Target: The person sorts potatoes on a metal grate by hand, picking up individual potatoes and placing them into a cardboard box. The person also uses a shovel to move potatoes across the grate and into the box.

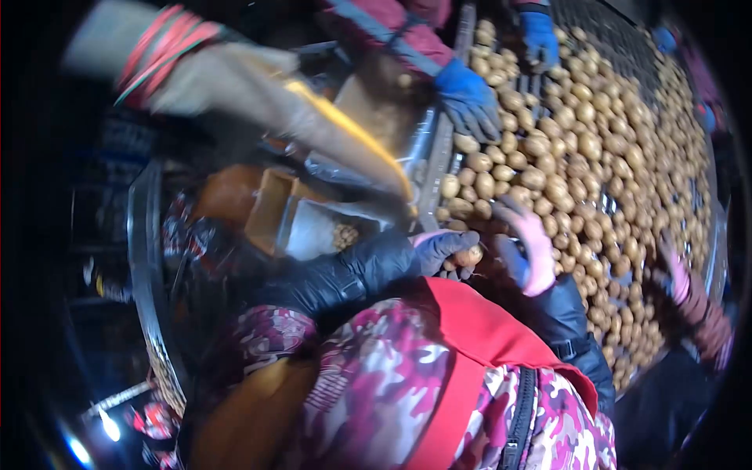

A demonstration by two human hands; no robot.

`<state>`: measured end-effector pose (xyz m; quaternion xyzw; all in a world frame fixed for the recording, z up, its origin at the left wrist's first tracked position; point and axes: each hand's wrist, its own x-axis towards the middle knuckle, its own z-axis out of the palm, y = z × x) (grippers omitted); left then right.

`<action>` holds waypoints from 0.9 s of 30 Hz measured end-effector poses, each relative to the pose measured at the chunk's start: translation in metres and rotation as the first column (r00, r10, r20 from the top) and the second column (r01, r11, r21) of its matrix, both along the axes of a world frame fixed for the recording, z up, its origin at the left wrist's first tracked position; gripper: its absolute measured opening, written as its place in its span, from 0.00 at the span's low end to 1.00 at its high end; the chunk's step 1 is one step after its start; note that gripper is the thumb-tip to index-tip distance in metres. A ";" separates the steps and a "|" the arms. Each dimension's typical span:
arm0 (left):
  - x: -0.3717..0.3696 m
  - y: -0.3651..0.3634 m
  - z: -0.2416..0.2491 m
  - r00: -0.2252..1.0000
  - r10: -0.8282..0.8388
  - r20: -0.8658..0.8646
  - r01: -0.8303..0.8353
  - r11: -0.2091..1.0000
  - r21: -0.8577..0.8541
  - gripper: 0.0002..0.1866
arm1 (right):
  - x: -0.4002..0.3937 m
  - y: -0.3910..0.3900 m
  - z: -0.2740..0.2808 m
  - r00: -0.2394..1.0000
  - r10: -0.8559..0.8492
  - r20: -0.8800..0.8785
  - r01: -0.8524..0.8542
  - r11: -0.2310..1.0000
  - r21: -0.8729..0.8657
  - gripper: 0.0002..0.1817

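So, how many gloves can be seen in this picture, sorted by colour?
Blue gloves: 2
Pink gloves: 2
Dark glove: 1
Beige glove: 1
Total: 6 clearly seen; the blurred edges may hide more.

A co-worker's blue-gloved hand (470,100) rests beside an open cardboard box (301,219) near a red vest (470,337).
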<state>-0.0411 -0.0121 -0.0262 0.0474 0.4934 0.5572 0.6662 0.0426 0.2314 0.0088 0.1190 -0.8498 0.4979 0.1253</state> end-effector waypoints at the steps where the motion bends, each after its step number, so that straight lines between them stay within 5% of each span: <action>1: 0.013 -0.013 0.007 0.981 0.184 -0.065 -0.190 0.976 -0.107 0.24 | 0.002 0.007 -0.006 0.997 -0.078 -0.030 0.080 0.991 0.108 0.26; 2: 0.028 -0.024 0.011 0.928 0.346 -0.136 -0.368 0.909 -0.198 0.25 | 0.005 0.016 -0.014 0.985 -0.161 -0.064 0.171 0.962 0.213 0.26; 5: 0.027 -0.095 -0.014 0.786 0.609 0.110 -0.605 0.793 -0.069 0.32 | 0.017 0.043 -0.054 0.944 -0.328 -0.034 0.302 0.817 0.492 0.29; 7: 0.030 -0.120 0.027 0.540 0.821 -0.185 -0.842 0.521 -0.143 0.29 | 0.032 0.059 -0.080 0.954 -0.297 -0.027 0.249 0.744 0.620 0.30; 8: 0.022 -0.159 0.017 0.416 0.900 -0.127 -0.908 0.403 -0.118 0.29 | 0.035 0.060 -0.082 0.964 -0.256 -0.066 0.234 0.708 0.666 0.31; 10: 0.001 -0.231 0.004 0.132 0.975 -0.178 -0.991 0.136 0.010 0.32 | 0.037 0.056 -0.081 0.963 -0.265 -0.045 0.228 0.715 0.660 0.32; 12: -0.028 -0.281 0.029 -0.061 0.997 0.052 -0.990 -0.053 -0.133 0.26 | 0.033 0.053 -0.085 0.951 -0.308 -0.029 0.245 0.692 0.679 0.35; 13: -0.032 -0.293 0.016 -0.060 0.986 -0.157 -0.998 -0.064 -0.025 0.22 | 0.035 0.047 -0.074 0.944 -0.331 0.000 0.249 0.710 0.659 0.36; 14: -0.029 -0.298 0.005 0.075 0.962 -0.264 -0.997 0.075 -0.008 0.20 | 0.036 0.043 -0.071 0.952 -0.306 0.015 0.243 0.784 0.571 0.37; 15: -0.028 -0.302 -0.006 0.192 0.907 -0.374 -0.978 0.207 0.001 0.18 | 0.040 0.035 -0.065 0.941 -0.335 -0.043 0.289 0.734 0.615 0.37; 16: -0.024 -0.294 -0.012 0.433 0.816 -0.382 -0.896 0.435 -0.087 0.18 | 0.042 0.031 -0.058 0.938 -0.345 0.030 0.268 0.777 0.570 0.35; 18: -0.005 -0.211 -0.023 0.558 0.566 -0.606 -0.779 0.609 -0.148 0.18 | 0.046 0.026 -0.059 0.931 -0.360 0.056 0.248 0.738 0.628 0.34; 21: 0.009 -0.086 0.013 0.817 0.281 -0.503 -0.478 0.818 -0.320 0.17 | 0.054 0.017 -0.053 0.936 -0.344 0.077 0.220 0.741 0.635 0.33; 22: 0.012 -0.059 0.012 0.828 0.178 -0.531 -0.407 0.843 -0.351 0.17 | 0.056 0.015 -0.050 0.938 -0.332 0.094 0.204 0.753 0.625 0.32; 24: 0.010 -0.027 -0.002 0.209 -0.021 -0.978 0.039 0.999 -0.013 0.20 | 0.062 0.015 -0.052 0.945 -0.320 0.063 0.211 0.749 0.628 0.30; 25: 0.008 -0.002 0.006 0.181 -0.172 -0.968 0.108 0.982 -0.154 0.24 | 0.063 0.022 -0.054 0.950 -0.304 0.071 0.197 0.761 0.617 0.30; 27: -0.001 0.018 0.009 0.118 -0.218 -0.969 0.163 0.967 -0.198 0.23 | 0.060 0.024 -0.055 0.956 -0.290 0.038 0.217 0.790 0.574 0.30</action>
